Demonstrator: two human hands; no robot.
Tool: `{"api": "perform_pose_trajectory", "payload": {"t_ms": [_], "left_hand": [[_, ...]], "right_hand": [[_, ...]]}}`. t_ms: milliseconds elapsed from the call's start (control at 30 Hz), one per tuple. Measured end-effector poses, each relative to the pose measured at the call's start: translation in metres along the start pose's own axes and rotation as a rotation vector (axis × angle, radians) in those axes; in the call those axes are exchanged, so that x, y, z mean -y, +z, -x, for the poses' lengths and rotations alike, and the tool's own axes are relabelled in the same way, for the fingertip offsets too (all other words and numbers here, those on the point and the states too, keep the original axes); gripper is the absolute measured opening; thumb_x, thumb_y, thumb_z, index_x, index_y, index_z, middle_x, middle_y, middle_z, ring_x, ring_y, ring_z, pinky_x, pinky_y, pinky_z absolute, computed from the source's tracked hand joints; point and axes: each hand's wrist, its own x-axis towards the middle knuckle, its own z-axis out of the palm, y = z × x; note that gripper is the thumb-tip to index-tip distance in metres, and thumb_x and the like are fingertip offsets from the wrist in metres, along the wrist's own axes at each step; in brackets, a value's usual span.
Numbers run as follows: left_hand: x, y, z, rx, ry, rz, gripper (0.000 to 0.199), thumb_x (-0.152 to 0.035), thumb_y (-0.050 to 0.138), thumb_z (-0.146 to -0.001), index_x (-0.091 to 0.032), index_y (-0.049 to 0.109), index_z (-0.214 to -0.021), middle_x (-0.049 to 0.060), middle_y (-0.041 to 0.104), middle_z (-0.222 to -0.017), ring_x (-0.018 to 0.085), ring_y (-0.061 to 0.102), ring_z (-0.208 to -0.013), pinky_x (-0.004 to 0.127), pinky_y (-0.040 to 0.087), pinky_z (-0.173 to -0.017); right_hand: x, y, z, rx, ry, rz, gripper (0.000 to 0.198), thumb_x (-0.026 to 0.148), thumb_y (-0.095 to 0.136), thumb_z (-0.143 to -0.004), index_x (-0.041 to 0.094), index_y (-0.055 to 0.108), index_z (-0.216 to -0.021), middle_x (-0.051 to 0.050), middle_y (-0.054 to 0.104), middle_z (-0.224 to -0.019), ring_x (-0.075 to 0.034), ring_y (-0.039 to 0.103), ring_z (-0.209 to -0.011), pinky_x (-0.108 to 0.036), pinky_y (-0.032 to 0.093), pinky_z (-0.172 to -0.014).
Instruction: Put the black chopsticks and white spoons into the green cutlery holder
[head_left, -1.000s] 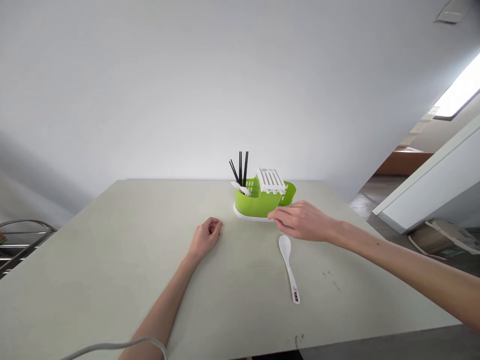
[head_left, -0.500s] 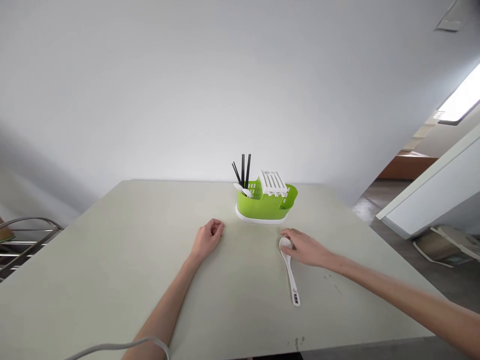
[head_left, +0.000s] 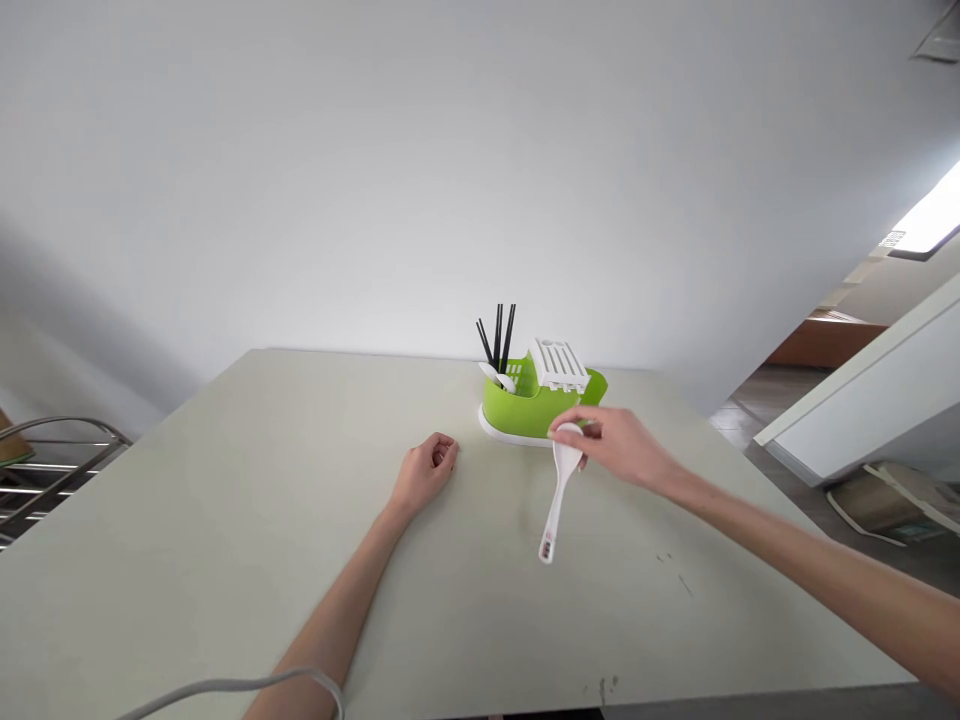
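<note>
My right hand [head_left: 611,444] pinches a white spoon [head_left: 556,500] by its bowl, with the handle hanging down toward me, above the table. Just behind it stands a green cutlery holder [head_left: 517,412] with a white slotted top and white base; my fingers overlap its front right part in the view. Several black chopsticks [head_left: 499,335] and white spoons [head_left: 504,380] stand in the holder's left compartment. My left hand [head_left: 426,470] rests on the table left of the holder, fingers curled in with nothing seen in them.
The pale table [head_left: 247,520] runs back to a grey-white wall [head_left: 390,180]. A grey cable [head_left: 225,685] crosses my left forearm at the bottom. A metal rack [head_left: 56,465] stands beyond the table's left edge. Dark marks [head_left: 602,690] show near the front edge.
My right hand has taken hold of the spoon by its bowl and lifted it off the table, toward the holder. The left hand stays in place; the view has shifted slightly.
</note>
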Motion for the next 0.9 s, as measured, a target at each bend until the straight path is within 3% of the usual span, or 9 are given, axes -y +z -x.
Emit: {"api": "perform_pose_trajectory", "payload": {"t_ms": [133,200,367,600,700,900], "left_hand": [[-0.001,0.0,0.002,0.002,-0.004,0.0,0.029,-0.05,0.051,-0.095,-0.023,0.063,-0.092,-0.001,0.067,-0.071,0.017,0.058,-0.066,0.029,0.044,-0.067],[-0.001,0.0,0.002,0.002,-0.009,-0.002,0.03,-0.05,0.051,-0.095,-0.024,0.063,-0.092,-0.001,0.067,-0.072,0.017,0.057,-0.066,0.029,0.044,-0.067],[0.0,0.0,0.001,0.004,-0.013,-0.016,0.031,-0.052,0.05,-0.095,-0.024,0.063,-0.092,-0.001,0.066,-0.072,0.018,0.055,-0.065,0.03,0.043,-0.067],[-0.002,-0.001,0.002,0.008,0.001,-0.004,0.031,-0.052,0.049,-0.095,-0.024,0.062,-0.092,-0.001,0.065,-0.071,0.017,0.054,-0.065,0.03,0.043,-0.066],[-0.002,-0.001,0.002,0.005,-0.001,0.002,0.031,-0.052,0.05,-0.096,-0.024,0.063,-0.092,-0.001,0.064,-0.07,0.017,0.054,-0.064,0.03,0.043,-0.066],[-0.003,0.0,0.001,-0.001,0.006,-0.003,0.03,-0.05,0.051,-0.096,-0.023,0.063,-0.09,-0.002,0.064,-0.07,0.017,0.055,-0.065,0.029,0.043,-0.065]], "right_hand": [[0.047,-0.044,-0.015,-0.369,-0.129,0.016,0.028,0.053,0.074,-0.09,0.027,0.077,-0.101,0.0,0.077,-0.076,-0.022,0.074,-0.062,-0.031,0.052,-0.058],[0.065,-0.062,-0.022,-0.521,-0.213,0.078,0.023,0.048,0.077,-0.09,0.026,0.076,-0.097,-0.001,0.079,-0.08,-0.021,0.073,-0.061,-0.033,0.054,-0.062],[0.087,-0.08,-0.039,-0.685,-0.448,0.208,0.014,0.04,0.075,-0.093,0.027,0.072,-0.097,-0.003,0.079,-0.095,-0.021,0.072,-0.066,-0.037,0.057,-0.068],[0.07,-0.061,-0.07,-0.669,-0.722,0.491,0.009,0.028,0.06,-0.104,0.023,0.067,-0.104,-0.006,0.075,-0.102,-0.021,0.069,-0.079,-0.034,0.052,-0.07],[0.058,-0.044,-0.079,-0.594,-0.739,0.589,0.015,0.025,0.052,-0.107,0.021,0.066,-0.106,-0.007,0.074,-0.102,-0.019,0.066,-0.075,-0.031,0.047,-0.066],[0.038,-0.01,-0.087,-0.308,-0.71,0.75,0.029,0.02,0.038,-0.111,0.02,0.067,-0.111,-0.01,0.074,-0.109,-0.02,0.067,-0.084,-0.031,0.042,-0.067]]}}
